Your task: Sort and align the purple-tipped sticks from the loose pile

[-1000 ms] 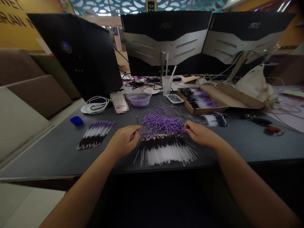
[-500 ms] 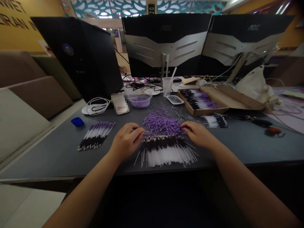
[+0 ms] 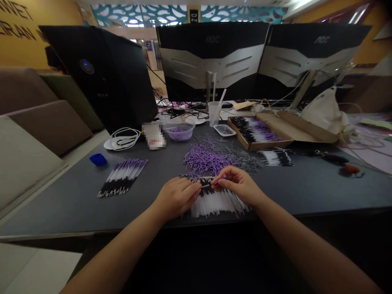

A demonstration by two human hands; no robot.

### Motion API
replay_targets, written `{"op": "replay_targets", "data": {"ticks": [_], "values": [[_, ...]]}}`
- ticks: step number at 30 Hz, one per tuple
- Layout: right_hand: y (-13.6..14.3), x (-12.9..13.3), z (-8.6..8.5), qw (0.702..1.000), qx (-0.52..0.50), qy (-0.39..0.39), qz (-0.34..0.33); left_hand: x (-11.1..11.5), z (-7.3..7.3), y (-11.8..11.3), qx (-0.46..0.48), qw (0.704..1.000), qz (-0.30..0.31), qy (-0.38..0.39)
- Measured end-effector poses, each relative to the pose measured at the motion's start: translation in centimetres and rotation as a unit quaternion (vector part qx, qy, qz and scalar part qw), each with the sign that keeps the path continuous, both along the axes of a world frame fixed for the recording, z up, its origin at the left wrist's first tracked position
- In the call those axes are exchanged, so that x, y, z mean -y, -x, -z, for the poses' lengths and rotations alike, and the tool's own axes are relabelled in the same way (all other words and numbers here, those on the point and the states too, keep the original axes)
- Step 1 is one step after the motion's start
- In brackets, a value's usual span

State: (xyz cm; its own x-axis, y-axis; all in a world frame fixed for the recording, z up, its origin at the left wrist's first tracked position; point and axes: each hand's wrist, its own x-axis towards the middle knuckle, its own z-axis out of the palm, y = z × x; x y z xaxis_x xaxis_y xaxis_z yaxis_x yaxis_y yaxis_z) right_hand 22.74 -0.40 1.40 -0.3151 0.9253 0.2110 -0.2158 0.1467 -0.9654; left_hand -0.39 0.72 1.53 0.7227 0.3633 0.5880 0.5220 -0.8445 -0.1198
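Note:
My left hand [image 3: 179, 198] is closed in a pinch, and a thin stick with a pale tip [image 3: 206, 186] points from its fingertips toward the right. Opposite it, my right hand [image 3: 240, 185] pinches a small purple plastic piece [image 3: 219, 179], mostly covered by the fingers. Both hands hover over a row of black-and-clear thin sticks [image 3: 219, 203], pale tips away from me. Just beyond lies a heap of purple plastic pieces [image 3: 203, 157]. Grey slim pieces [image 3: 245, 157] are scattered at its right.
Purple-ended sticks [image 3: 124, 175] lie bundled at left near a blue cup-like object [image 3: 98, 159]. Behind are a plastic bowl [image 3: 180, 132], a small white tray [image 3: 224, 130], a cup [image 3: 213, 114] and a cardboard box [image 3: 263, 145] of sticks. Monitors [image 3: 211, 61] and a computer tower [image 3: 101, 77] stand behind.
My hands have come together over the row of sticks, the left moving right and the right moving left and nearer. A stick tip and a purple piece now show between them.

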Motion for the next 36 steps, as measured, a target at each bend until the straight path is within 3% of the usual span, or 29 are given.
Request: {"op": "replay_targets", "data": {"ticks": [9,22,31,36], "values": [[0.28,0.33,0.25,0.997,-0.039,0.003,-0.062,0.29,0.02,-0.22,-0.012,1.0,0.01,-0.004],[0.21,0.47,0.05,0.997,-0.025,-0.007,-0.067,0.24,0.22,-0.25,-0.012,1.0,0.016,-0.005],[0.12,0.54,-0.05,0.998,0.007,-0.029,-0.057,0.2,0.35,-0.16,-0.023,1.0,0.017,-0.001],[0.33,0.82,0.14,0.995,0.056,-0.08,-0.003,0.12,0.47,-0.09,-0.024,1.0,0.018,-0.004]]}}
